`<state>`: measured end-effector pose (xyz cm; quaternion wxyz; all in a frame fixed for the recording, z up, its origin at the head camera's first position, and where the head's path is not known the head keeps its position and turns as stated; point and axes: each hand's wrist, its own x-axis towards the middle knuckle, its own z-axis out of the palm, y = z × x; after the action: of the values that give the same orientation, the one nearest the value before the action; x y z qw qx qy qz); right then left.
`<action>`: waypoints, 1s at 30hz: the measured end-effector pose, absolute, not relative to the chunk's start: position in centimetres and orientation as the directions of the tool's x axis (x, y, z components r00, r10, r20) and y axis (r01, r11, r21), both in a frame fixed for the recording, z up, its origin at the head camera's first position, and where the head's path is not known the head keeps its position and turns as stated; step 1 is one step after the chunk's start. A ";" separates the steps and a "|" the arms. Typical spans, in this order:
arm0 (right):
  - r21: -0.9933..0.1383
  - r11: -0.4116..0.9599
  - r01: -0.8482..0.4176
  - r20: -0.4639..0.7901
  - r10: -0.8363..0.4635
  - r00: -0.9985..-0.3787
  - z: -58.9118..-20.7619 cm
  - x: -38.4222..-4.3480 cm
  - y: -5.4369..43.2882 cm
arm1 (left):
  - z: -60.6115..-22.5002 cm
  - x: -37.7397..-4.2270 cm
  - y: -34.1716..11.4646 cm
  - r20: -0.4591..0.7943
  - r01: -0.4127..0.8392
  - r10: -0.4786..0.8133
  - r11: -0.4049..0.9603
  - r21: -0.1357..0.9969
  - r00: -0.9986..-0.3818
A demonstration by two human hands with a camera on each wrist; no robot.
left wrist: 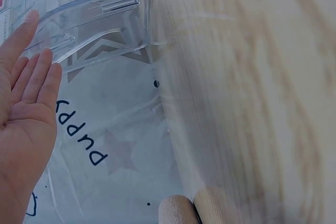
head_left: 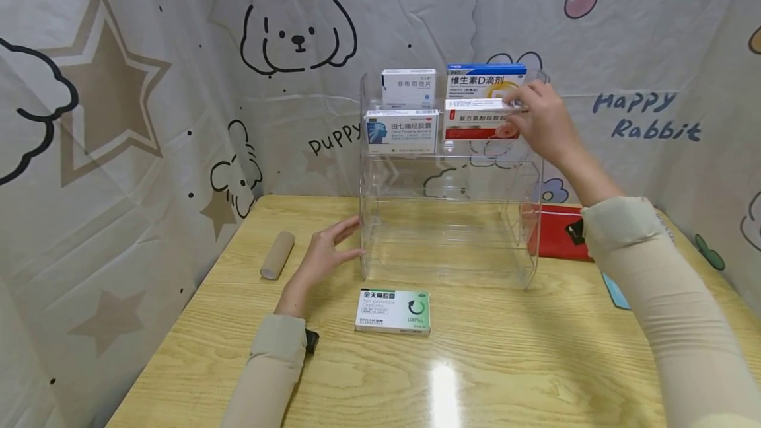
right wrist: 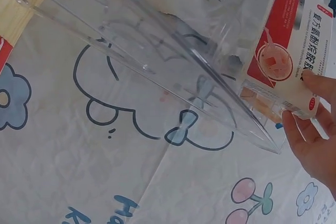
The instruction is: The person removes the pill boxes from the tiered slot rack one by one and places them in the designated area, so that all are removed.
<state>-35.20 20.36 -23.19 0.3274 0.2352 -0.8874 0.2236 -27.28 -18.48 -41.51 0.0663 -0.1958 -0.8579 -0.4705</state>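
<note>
My right hand (head_left: 543,121) pinches the right end of a red-and-white medicine box (head_left: 475,119) on the upper part of a clear acrylic rack (head_left: 454,202). In the right wrist view, the thumb lies over the front of this box and the fingers are behind its end. A blue-and-white vitamin D drops box (head_left: 484,78) stands behind it. To its left are a white tablet box (head_left: 409,90) and, in front of that, a white capsule box with a blue picture (head_left: 401,134). My left hand (head_left: 324,253), fingers extended, rests against the rack's left side.
A green-and-white capsule box (head_left: 392,314) lies flat on the wooden table (head_left: 505,362) before the rack. Left of the left hand is a cardboard tube (head_left: 277,256). A red pouch (head_left: 561,236) and a light-blue item (head_left: 616,291) lie at the right. A printed curtain (head_left: 297,170) hangs behind.
</note>
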 end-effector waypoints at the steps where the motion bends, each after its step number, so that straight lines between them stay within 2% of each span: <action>1: -0.249 0.784 -0.569 0.695 -0.264 -0.669 -23.0 -35.2 20.4 | -41.5 -27.3 -18.5 0.299 0.400 0.275 0.478 0.782 -0.914; 5: -0.288 0.765 -0.576 0.718 -0.226 -0.659 -22.5 -34.8 20.4 | -41.4 -27.3 -18.4 0.295 0.397 0.277 0.475 0.785 -0.915; 13: -0.403 0.711 -0.576 0.723 -0.137 -0.677 -22.2 -33.8 20.5 | -41.4 -27.3 -18.4 0.293 0.395 0.274 0.490 0.777 -0.916; 20: -0.540 0.623 -0.566 0.685 -0.066 -0.726 -22.8 -32.4 20.9 | -41.5 -27.3 -18.3 0.290 0.390 0.270 0.489 0.780 -0.918; 30: -0.604 0.559 -0.568 0.644 -0.077 -0.761 -24.3 -30.0 22.3 | -41.3 -27.1 -18.3 0.294 0.395 0.272 0.486 0.780 -0.916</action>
<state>-30.05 22.25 -24.35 0.2868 0.1932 -0.8350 0.4279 -27.10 -18.34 -41.30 0.0654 -0.1941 -0.8595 -0.4682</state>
